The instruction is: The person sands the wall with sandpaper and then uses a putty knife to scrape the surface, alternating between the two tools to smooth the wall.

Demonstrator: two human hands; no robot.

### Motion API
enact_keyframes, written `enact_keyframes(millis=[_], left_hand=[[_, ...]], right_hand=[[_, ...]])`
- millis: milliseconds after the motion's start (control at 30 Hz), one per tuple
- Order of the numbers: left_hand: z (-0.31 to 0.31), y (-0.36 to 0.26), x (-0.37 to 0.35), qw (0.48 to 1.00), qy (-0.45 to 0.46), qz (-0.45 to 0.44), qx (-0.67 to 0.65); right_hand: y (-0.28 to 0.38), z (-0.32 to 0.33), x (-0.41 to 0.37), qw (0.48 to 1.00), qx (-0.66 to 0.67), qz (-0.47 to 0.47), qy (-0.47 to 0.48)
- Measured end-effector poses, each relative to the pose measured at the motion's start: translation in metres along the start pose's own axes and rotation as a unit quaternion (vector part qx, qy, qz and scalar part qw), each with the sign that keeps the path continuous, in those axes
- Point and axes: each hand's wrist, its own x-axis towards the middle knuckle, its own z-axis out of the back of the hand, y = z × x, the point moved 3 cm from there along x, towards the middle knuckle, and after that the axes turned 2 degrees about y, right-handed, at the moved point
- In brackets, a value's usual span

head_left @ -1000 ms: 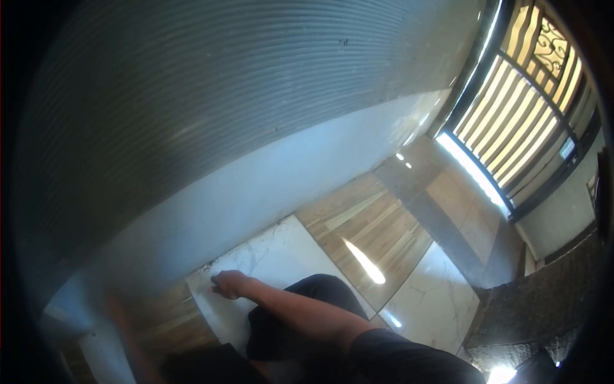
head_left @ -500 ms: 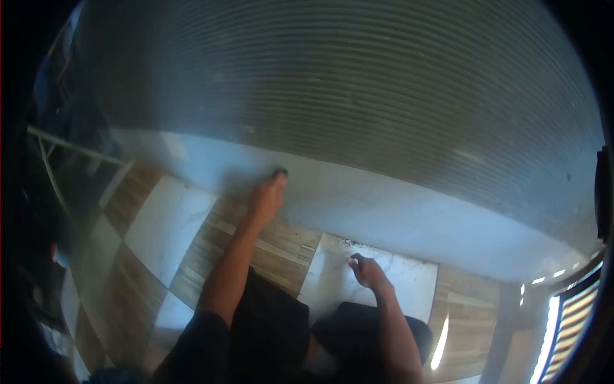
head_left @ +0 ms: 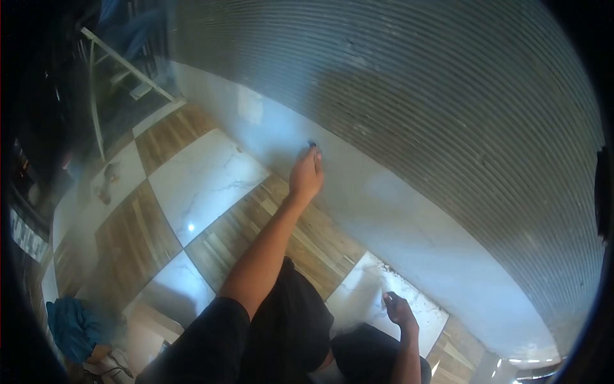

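Observation:
My left hand [head_left: 307,174] reaches out to the smooth pale band [head_left: 368,182] at the foot of the wall. Its fingers are closed around a small dark object [head_left: 312,144], whose tip is against or very close to that band; its kind does not show. Low over a white marbled floor tile [head_left: 368,285], my right hand [head_left: 400,310] is closed in a loose fist near my knee. A tiny pale spot shows at its fingers, too small to make out. Above the band, the wall [head_left: 435,96] is covered in grey, combed horizontal ridges.
Wood-look tiles [head_left: 137,221] alternate with white ones across the floor. Crumbs [head_left: 389,269] lie along the wall's base. A light metal frame [head_left: 131,67] stands at far left. Teal cloth [head_left: 77,326] and a cardboard piece [head_left: 150,333] are at lower left.
My view has turned to the left, bringing the teal cloth and more floor into sight. My left hand appears to have shifted leftward along the pale band. The right hand remains closed over the tile.

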Motion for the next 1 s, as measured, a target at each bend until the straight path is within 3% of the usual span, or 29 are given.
enact_keyframes(millis=[67,133,200,233,367,433,500,633,700,733,800,833,900,933,967,1000], left_hand=[[-0.04,0.023,-0.019,0.999,0.015,-0.042,-0.032],[-0.055,-0.023,-0.039,0.977,0.185,-0.104,-0.022],[-0.067,-0.074,-0.059,0.944,0.278,-0.178,-0.004],[-0.067,-0.075,-0.056,0.944,0.281,-0.171,-0.01],[-0.041,-0.063,-0.021,0.957,0.146,-0.247,-0.048],[-0.037,-0.017,-0.004,0.992,0.038,-0.116,-0.042],[-0.019,0.028,0.013,0.982,-0.138,-0.036,-0.124],[-0.022,0.035,-0.002,0.991,-0.064,0.036,-0.114],[-0.052,-0.014,-0.023,0.988,0.082,-0.127,-0.034],[-0.054,-0.034,-0.032,0.986,0.094,-0.132,-0.041],[-0.074,-0.084,-0.055,0.942,0.237,-0.239,0.008],[-0.084,-0.095,-0.062,0.935,0.251,-0.249,-0.008],[-0.085,-0.093,-0.059,0.936,0.233,-0.262,0.023],[-0.087,-0.076,-0.049,0.948,0.241,-0.208,0.018],[-0.082,-0.06,-0.04,0.957,0.181,-0.217,0.069],[-0.067,-0.047,-0.031,0.973,0.08,-0.215,0.034]], right_hand=[[-0.009,-0.009,0.001,0.999,-0.025,-0.017,0.018],[-0.018,-0.016,0.015,1.0,-0.002,0.005,0.018],[-0.014,-0.019,0.024,1.0,-0.002,0.014,0.021],[-0.012,-0.019,0.022,1.0,-0.002,0.015,0.022],[-0.022,-0.014,0.011,0.998,-0.066,0.013,0.01],[-0.015,-0.008,0.003,0.996,-0.086,0.02,-0.005],[-0.019,-0.009,0.005,1.0,-0.026,0.008,-0.011],[0.0,-0.008,0.014,0.999,-0.004,0.041,-0.009],[0.002,-0.012,0.017,0.999,0.029,0.027,-0.011],[0.003,-0.012,0.017,1.0,0.015,0.019,0.003],[0.001,-0.01,0.014,1.0,-0.007,0.001,0.014],[-0.002,-0.011,0.012,1.0,-0.014,-0.007,0.013],[-0.006,-0.013,0.009,0.999,-0.027,-0.019,-0.006],[-0.005,-0.014,0.008,0.999,-0.025,-0.028,-0.005],[-0.004,-0.014,0.007,0.999,-0.02,-0.039,-0.009],[-0.003,-0.014,0.008,0.999,-0.007,-0.039,-0.002]])
